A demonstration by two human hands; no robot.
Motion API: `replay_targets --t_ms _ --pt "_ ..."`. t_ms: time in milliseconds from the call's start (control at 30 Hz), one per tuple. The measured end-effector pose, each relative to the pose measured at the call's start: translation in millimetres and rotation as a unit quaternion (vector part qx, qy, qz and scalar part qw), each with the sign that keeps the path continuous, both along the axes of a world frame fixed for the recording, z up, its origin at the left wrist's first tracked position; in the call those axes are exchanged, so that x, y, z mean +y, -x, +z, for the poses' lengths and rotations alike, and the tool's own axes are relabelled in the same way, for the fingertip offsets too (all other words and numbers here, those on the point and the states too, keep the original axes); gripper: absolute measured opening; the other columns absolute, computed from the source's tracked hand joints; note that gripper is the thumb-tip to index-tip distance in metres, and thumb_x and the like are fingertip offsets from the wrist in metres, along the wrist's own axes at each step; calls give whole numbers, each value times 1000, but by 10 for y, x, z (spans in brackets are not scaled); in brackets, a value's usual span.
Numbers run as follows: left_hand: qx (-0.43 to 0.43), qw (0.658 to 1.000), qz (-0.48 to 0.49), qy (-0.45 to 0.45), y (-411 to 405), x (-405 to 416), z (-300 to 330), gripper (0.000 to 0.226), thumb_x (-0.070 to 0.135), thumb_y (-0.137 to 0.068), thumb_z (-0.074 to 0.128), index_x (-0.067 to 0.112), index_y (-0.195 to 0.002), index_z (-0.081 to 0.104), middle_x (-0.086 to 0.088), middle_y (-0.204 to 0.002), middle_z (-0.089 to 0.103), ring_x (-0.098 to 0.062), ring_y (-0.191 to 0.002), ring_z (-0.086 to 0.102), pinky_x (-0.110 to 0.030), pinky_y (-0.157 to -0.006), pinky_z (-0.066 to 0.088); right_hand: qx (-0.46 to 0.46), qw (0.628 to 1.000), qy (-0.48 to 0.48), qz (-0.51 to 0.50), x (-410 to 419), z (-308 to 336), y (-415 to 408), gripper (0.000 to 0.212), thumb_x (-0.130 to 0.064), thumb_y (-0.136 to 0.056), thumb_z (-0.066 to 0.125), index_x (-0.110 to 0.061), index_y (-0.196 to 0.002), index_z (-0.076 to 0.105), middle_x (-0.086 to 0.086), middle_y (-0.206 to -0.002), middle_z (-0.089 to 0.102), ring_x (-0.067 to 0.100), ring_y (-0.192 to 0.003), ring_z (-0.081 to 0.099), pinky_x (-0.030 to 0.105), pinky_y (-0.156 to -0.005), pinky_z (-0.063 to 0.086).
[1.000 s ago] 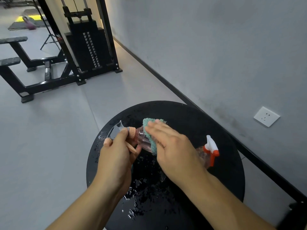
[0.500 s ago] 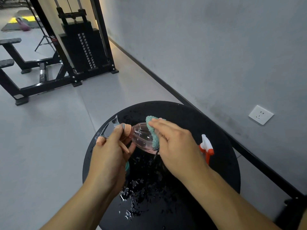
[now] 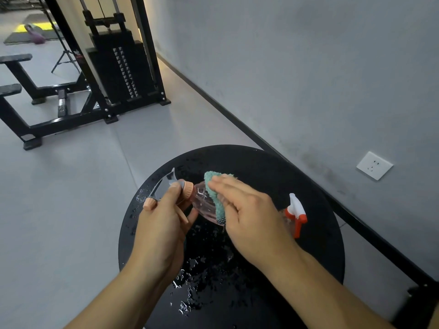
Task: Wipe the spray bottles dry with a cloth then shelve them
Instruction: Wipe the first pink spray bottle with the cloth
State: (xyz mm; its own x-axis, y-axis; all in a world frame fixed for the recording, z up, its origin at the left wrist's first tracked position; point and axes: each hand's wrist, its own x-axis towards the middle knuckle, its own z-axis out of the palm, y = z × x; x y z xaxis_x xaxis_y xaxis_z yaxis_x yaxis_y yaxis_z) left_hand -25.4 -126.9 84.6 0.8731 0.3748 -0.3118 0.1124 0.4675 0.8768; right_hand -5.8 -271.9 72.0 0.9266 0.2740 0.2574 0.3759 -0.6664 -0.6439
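Observation:
A clear pink spray bottle [image 3: 202, 202] with a grey trigger head and peach collar lies sideways in the air above a round black table [image 3: 261, 167]. My left hand [image 3: 164, 229] grips it by the trigger head and neck. My right hand [image 3: 249, 214] presses a teal cloth [image 3: 215, 193] around the bottle's body, hiding most of it. A second spray bottle [image 3: 295, 213] with a white and red-orange trigger head lies on the table to the right, its body mostly hidden behind my right hand.
Water drops [image 3: 202, 269] cover the near and left parts of the tabletop. A grey wall with a white socket [image 3: 374, 165] runs along the right. A black weight-stack machine [image 3: 118, 67] and bench frames [image 3: 21, 91] stand on the grey floor at the back left.
My right hand has slid the cloth along the bottle, away from the collar and back toward it. The left hand keeps its grip on the trigger head.

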Motion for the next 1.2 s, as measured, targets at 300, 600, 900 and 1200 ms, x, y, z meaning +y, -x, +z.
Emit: replay_targets --t_ms 300,600,900,1200 --pt "-2 1000 0 9 -69 97 -62 19 19 -108 56 10 -97 69 -3 -89 75 -17 -99 76 -42 -96 61 -8 1000 -6 -23 -34 -21 -9 45 -9 -103 49 -25 -145 52 -13 -149 48 -6 -140 33 14 -115 28" --pt "-21 1000 -9 2 -101 211 -91 13 19 -108 54 11 -100 60 -4 -96 72 -20 -108 76 -43 -98 61 -11 997 -45 -60 -73 -49 -51 40 -15 -105 48 -27 -142 55 -16 -146 52 -7 -136 39 13 -113 31" --pt "-23 1000 1 12 -102 215 -75 16 21 -108 57 10 -116 64 -6 -95 75 -18 -104 76 -41 -94 64 -13 997 -60 -54 -64 -65 -69 39 -14 -105 49 -27 -141 56 -15 -145 53 -9 -135 38 14 -113 32" --pt "-29 1000 4 12 -87 179 -54 21 21 -108 58 9 -97 71 -5 -93 77 -16 -98 77 -42 -96 60 -9 996 -80 -48 -61 -81 -56 37 -15 -104 50 -26 -139 59 -16 -142 55 -10 -134 40 4 -109 28"
